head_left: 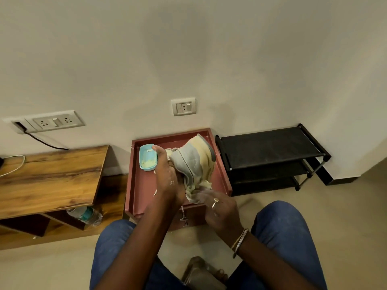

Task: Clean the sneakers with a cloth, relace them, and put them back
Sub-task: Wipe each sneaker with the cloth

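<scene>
A grey and cream sneaker [195,161] is held tilted above the red tray [144,185], its sole turned up and to the right. My left hand [167,174] grips the sneaker at its opening. My right hand [217,208] holds a pale crumpled cloth [193,192] against the sneaker's near end. A light blue dish [147,158] with yellowish soap sits in the tray's far left corner. A loose lace end [155,193] shows beside my left wrist.
A black shoe rack [272,155] stands right of the tray, a wooden table [52,181] left of it with a water bottle [85,215] underneath. The tray rests on a small cabinet with a key [184,218] in it. My knees flank the front.
</scene>
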